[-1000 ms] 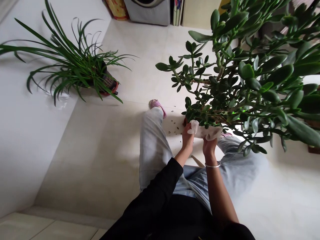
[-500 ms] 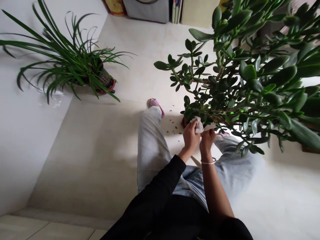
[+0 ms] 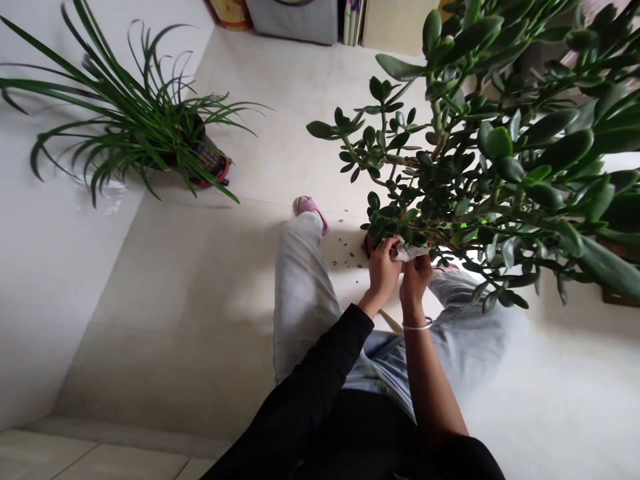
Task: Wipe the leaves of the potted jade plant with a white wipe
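Close in front of me stands a large jade plant [image 3: 450, 167] with thick green leaves, its reddish-brown pot [image 3: 368, 245] mostly hidden by leaves and hands. A crumpled white tissue [image 3: 411, 251] stretches between my two hands at the plant's lower edge. My left hand [image 3: 384, 270] is closed on the tissue's left end. On the other end, my right hand [image 3: 415, 277], with a silver bangle at the wrist, is closed too. Leaves partly cover the fingertips, so whether a leaf lies inside the tissue cannot be made out.
Several small dark fallen bits [image 3: 347, 253] lie on the pale tiled floor [image 3: 200, 280]. A spider plant [image 3: 150, 133] in a dark pot stands by the white wall at left. A grey box [image 3: 300, 23] and upright books [image 3: 354, 23] line the far side.
My left hand has shifted slightly to the right. The tissue, bunched up by each hand before, now spans the gap between them. The right hand has hardly moved.
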A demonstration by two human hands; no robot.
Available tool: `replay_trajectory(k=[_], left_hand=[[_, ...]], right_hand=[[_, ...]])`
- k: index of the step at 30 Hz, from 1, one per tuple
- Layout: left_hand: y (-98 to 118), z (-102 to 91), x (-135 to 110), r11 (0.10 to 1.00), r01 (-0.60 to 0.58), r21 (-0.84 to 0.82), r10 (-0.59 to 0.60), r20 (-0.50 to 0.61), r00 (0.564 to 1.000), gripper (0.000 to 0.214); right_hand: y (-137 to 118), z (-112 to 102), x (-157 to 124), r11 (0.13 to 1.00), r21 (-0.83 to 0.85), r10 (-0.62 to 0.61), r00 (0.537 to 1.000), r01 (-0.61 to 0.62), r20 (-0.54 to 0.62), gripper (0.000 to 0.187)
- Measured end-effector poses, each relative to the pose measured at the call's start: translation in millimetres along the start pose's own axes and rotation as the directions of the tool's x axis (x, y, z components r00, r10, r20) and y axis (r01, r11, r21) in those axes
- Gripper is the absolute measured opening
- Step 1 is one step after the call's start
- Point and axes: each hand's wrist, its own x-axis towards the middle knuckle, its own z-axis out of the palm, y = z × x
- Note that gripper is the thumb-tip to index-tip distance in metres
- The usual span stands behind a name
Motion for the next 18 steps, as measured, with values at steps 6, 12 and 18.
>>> replay_trajectory(k=[6,12,18], left_hand=[[1.5,0.6,3.3,0.994,0.000,0.106,0.003,-0.026,1.000,0.038],[0.2,4.0,4.6,0.990,0.007,0.144,-0.001,-0.043,0.999,0.033],[-3.3,5.7,4.8,0.990,-0.003,0.142,0.010,-0.048,0.999,0.029]], right_hand=[[-0.1,2.7,4.4,0.999,0.047,0.009,1.000,-0.009,-0.001,0.018],[-3.1,5.5,6.6,0.998,0.057,0.009,1.000,-0.009,-0.005,0.018],[-1.1,2.4,7.4,1.000,0.025,0.006,1.000,-0.005,-0.022,0.016]])
